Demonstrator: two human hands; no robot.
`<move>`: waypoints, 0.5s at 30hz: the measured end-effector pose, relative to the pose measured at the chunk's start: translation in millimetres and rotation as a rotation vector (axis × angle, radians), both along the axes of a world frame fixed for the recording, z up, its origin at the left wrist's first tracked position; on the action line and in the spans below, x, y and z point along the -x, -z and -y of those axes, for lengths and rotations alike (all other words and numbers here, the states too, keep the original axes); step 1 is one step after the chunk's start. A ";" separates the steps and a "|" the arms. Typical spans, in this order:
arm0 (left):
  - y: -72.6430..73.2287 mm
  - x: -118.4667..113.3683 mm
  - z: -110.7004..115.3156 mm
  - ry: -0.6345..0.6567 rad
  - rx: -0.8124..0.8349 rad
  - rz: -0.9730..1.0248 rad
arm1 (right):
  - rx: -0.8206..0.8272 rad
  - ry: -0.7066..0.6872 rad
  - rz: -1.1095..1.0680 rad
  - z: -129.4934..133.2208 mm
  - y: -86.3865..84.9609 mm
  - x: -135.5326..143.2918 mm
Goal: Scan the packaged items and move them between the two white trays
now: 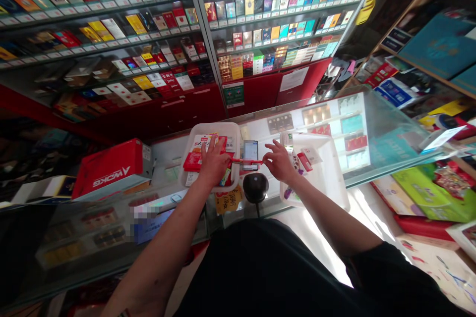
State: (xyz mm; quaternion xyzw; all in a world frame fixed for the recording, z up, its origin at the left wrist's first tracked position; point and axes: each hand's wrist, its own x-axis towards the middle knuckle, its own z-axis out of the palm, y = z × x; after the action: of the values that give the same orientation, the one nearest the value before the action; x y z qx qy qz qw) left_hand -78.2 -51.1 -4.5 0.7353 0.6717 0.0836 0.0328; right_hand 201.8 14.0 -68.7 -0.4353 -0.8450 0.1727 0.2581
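Observation:
Between my two hands a thin red packet [246,161] is held level, seen nearly edge-on, so its face is hidden. My left hand [214,162] pinches its left end with thumb and finger, the other fingers spread above a white basket [237,133] of red and white snack packets [192,161]. The opposite end is pinched by my right hand [279,162], beside a second white basket [340,178] with a few small packets [305,161]. Under the held packet lies a phone [251,149] with a lit screen. Just nearer to me stands a black dome-shaped device [255,187].
The glass counter [390,131] carries a red box [111,171] at the left. A handwritten yellow card [227,201] lies near the black device. Shelves of small boxes [238,7] stand behind the counter. Green cartons [427,190] are stacked at the right.

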 end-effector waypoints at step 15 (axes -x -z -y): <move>-34.9 -48.0 2.9 0.160 -0.114 0.126 | -0.002 0.133 -0.092 21.1 -18.0 -57.5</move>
State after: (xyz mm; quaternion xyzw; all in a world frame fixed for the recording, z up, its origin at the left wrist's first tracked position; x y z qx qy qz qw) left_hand -30.2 -54.1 30.4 0.7804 0.6018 0.1649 0.0399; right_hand 259.3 -7.1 -50.7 -0.4818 -0.8016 0.1741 0.3081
